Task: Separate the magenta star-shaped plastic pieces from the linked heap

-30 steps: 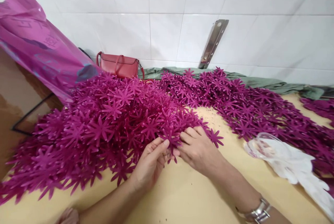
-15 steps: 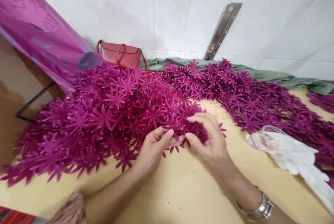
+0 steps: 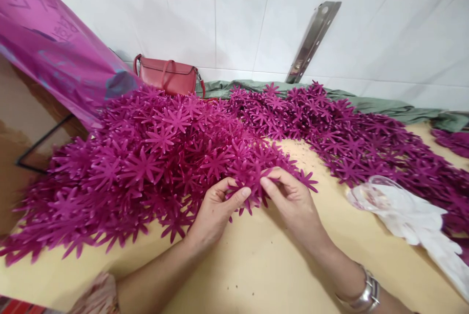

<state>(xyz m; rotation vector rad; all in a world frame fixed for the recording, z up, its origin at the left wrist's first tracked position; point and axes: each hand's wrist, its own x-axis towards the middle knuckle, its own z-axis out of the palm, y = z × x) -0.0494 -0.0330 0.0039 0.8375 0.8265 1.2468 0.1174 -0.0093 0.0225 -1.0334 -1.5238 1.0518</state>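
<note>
A magenta flower-shaped piece (image 3: pixel 249 173) with long narrow petals is between my hands at the near edge of a big heap. My left hand (image 3: pixel 218 206) pinches it from the left, thumb pressed against the fingers. From the right, my right hand (image 3: pixel 287 194) closes its thumb and index finger on a petal of it. Similar pieces lie under and behind my fingers, so the exact grip points are partly hidden. The large heap of magenta flower pieces (image 3: pixel 146 167) spreads leftward from my hands.
A darker heap of flower pieces (image 3: pixel 351 138) runs along the back right. White gloves (image 3: pixel 406 211) lie on the yellow tabletop (image 3: pixel 242 265) at right. A red handbag (image 3: pixel 168 75), green cloth (image 3: pixel 381 108) and metal strip (image 3: pixel 313 43) are by the tiled wall. A pink plastic bag (image 3: pixel 62 45) hangs left.
My right hand's thumb and index finger have come together on a petal, where they were apart before. My left hand stays nearly in place, still pinching the flower piece.
</note>
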